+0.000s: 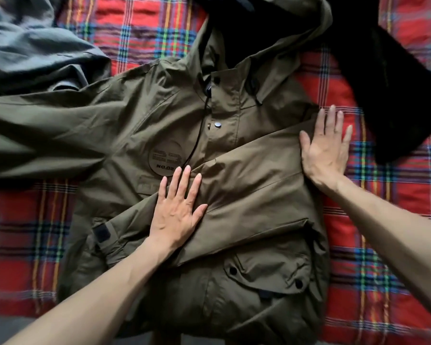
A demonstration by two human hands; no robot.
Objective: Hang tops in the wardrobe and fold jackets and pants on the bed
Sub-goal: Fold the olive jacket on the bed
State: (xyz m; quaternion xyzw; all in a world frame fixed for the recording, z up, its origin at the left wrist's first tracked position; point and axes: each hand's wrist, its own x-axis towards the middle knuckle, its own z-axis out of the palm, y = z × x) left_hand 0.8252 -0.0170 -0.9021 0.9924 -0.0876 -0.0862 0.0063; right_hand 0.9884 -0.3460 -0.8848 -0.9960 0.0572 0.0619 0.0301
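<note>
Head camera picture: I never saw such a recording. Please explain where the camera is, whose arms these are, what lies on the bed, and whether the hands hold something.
There is no machine. The camera sits on a person's head and looks down, so both bare arms are that person's own. An olive hooded jacket lies front-up on a red plaid bedcover. One sleeve is folded across its chest; the other sleeve lies spread to the left. The left hand presses flat on the folded sleeve; the right hand presses flat at the jacket's folded edge. Neither holds anything; both are open and flat. A grey garment lies upper left, a black garment upper right.
</note>
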